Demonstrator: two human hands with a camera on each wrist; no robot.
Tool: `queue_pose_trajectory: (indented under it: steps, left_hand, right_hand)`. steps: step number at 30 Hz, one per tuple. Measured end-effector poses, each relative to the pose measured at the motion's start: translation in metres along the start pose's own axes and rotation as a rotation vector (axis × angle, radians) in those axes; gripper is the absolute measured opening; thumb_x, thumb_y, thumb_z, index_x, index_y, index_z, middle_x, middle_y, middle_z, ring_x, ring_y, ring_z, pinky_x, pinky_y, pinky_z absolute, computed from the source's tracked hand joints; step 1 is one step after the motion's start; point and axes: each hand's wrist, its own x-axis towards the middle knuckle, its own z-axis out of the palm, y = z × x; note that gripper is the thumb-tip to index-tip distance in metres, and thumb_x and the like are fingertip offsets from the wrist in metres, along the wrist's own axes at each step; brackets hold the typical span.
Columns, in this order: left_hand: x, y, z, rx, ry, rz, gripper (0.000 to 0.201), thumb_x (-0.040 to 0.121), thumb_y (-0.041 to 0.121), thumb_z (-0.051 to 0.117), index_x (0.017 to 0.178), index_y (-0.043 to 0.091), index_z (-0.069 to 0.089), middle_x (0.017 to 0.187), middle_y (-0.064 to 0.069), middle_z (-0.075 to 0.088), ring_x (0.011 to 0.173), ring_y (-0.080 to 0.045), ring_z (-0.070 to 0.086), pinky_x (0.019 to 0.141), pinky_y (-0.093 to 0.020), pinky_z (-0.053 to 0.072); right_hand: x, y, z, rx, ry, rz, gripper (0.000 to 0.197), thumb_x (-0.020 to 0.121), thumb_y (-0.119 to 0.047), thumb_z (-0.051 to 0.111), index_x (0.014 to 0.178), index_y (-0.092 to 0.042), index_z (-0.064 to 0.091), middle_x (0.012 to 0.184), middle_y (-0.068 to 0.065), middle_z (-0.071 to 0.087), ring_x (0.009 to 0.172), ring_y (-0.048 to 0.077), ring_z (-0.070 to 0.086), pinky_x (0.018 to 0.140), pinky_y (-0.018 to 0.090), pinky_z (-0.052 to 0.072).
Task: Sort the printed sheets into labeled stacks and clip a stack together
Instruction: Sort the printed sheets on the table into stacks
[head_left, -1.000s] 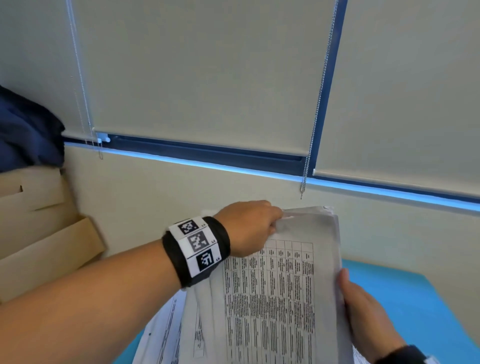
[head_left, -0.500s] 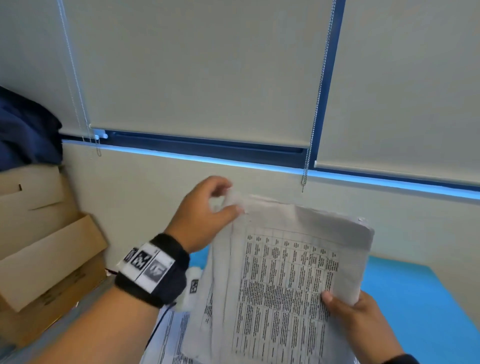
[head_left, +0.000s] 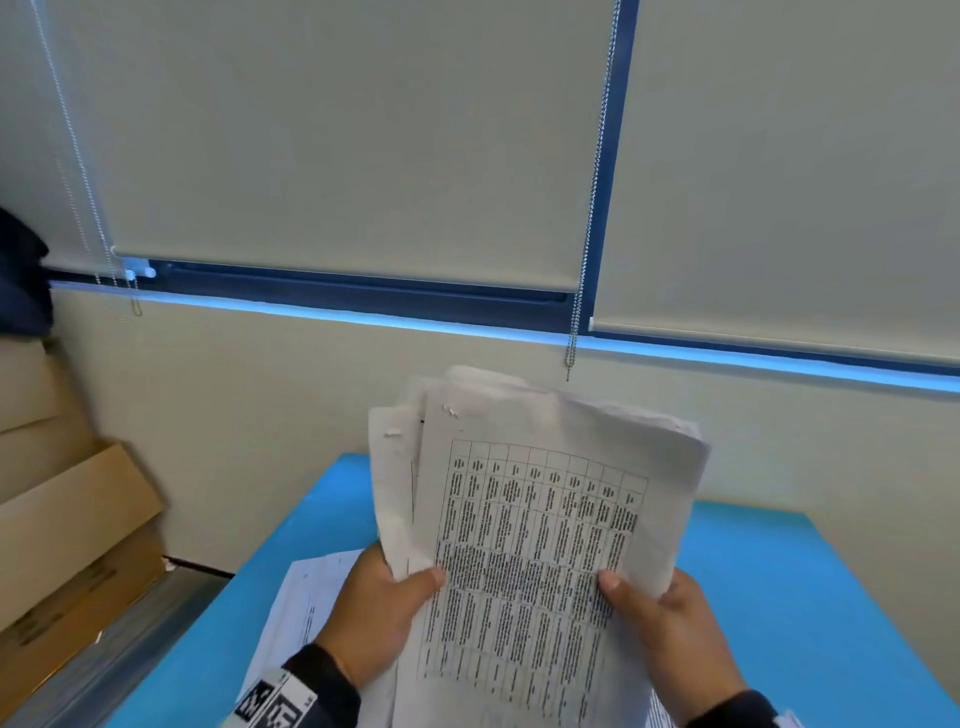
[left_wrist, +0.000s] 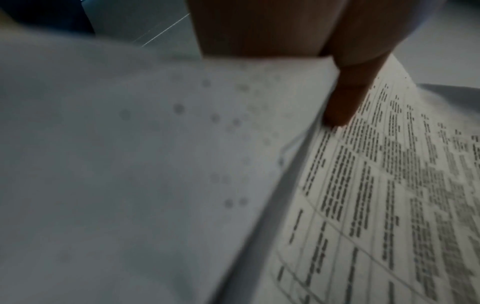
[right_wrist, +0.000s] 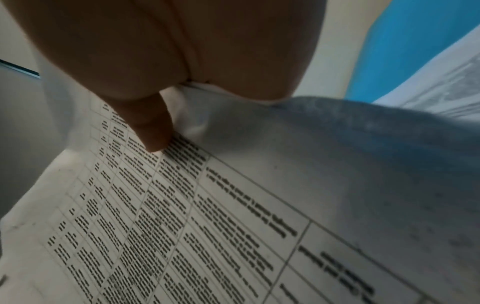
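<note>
One thick bundle of sheets (head_left: 540, 545), soft, dog-eared white paper w/ a printed grid table on top, held upright over the blue table (head_left: 810, 582). 2 hands: left hand (head_left: 374, 613) grips the left edge, thumb curled onto the print; right hand (head_left: 670, 629) clamps the right edge, thumb on top. More loose sheets (head_left: 306, 603) lie flat below. Approx 3 cardboard boxes (head_left: 67, 525) stacked at left.

Head view: even, soft ambient light w/ a bright blue-white strip along the window sill (head_left: 467, 327); edges bow from wide-angle distortion. Both wrist views: dim, grainy. Left thumb (left_wrist: 345, 98) dark, in shadow; paper just beside it blurred. Print nearest the right thumb (right_wrist: 153, 131) soft, out of focus.
</note>
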Motion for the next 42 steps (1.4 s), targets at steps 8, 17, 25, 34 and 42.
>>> queue_pose_trajectory:
  steps: [8, 17, 25, 34, 42]
  left_hand:
    - [0.005, -0.003, 0.001, -0.181, 0.016, -0.074, 0.039, 0.064, 0.009, 0.078, 0.101, 0.013, 0.067, 0.086, 0.0, 0.078, 0.096, -0.027, 0.068, 0.078, -0.031, 0.051]
    - [0.014, -0.001, -0.01, -0.011, 0.135, 0.041, 0.047, 0.068, 0.03, 0.082, 0.11, 0.032, 0.06, 0.104, 0.006, 0.071, 0.103, -0.011, 0.064, 0.085, -0.029, 0.049]
    - [-0.005, -0.018, 0.002, -0.442, -0.102, -0.187, 0.105, 0.02, 0.039, 0.099, 0.115, 0.01, 0.064, 0.111, -0.01, 0.074, 0.104, -0.028, 0.07, 0.096, -0.046, 0.051]
    - [0.012, 0.011, -0.046, -0.149, 0.095, -0.005, 0.025, 0.089, -0.003, 0.061, 0.097, 0.019, 0.071, 0.092, 0.006, 0.078, 0.088, -0.013, 0.073, 0.08, -0.034, 0.054]
    - [0.009, -0.026, -0.039, -0.088, 0.1, -0.043, 0.022, 0.083, 0.004, 0.073, 0.102, 0.015, 0.07, 0.096, 0.003, 0.078, 0.096, -0.021, 0.071, 0.086, -0.04, 0.053]
  right_hand:
    - [0.008, -0.002, 0.0, 0.008, -0.011, -0.062, 0.029, 0.08, 0.016, 0.06, 0.097, -0.005, 0.071, 0.092, 0.009, 0.077, 0.089, 0.029, 0.072, 0.079, 0.043, 0.053]
    - [0.016, 0.01, 0.001, 0.229, 0.133, -0.05, 0.018, 0.087, 0.004, 0.06, 0.098, -0.003, 0.072, 0.098, 0.018, 0.075, 0.094, 0.038, 0.07, 0.086, 0.053, 0.054]
    - [0.028, 0.017, 0.008, 0.83, 0.164, 0.173, 0.053, 0.072, -0.01, 0.065, 0.122, 0.005, 0.057, 0.093, 0.015, 0.068, 0.075, 0.028, 0.069, 0.067, 0.039, 0.061]
    - [0.028, 0.035, -0.048, 0.453, 0.078, 0.152, 0.037, 0.069, -0.002, 0.059, 0.106, -0.001, 0.062, 0.097, 0.018, 0.07, 0.072, 0.025, 0.068, 0.06, 0.033, 0.056]
    - [0.031, 0.037, -0.034, 0.084, 0.074, -0.039, 0.026, 0.078, 0.012, 0.064, 0.095, -0.006, 0.074, 0.094, 0.012, 0.077, 0.087, 0.029, 0.072, 0.081, 0.046, 0.054]
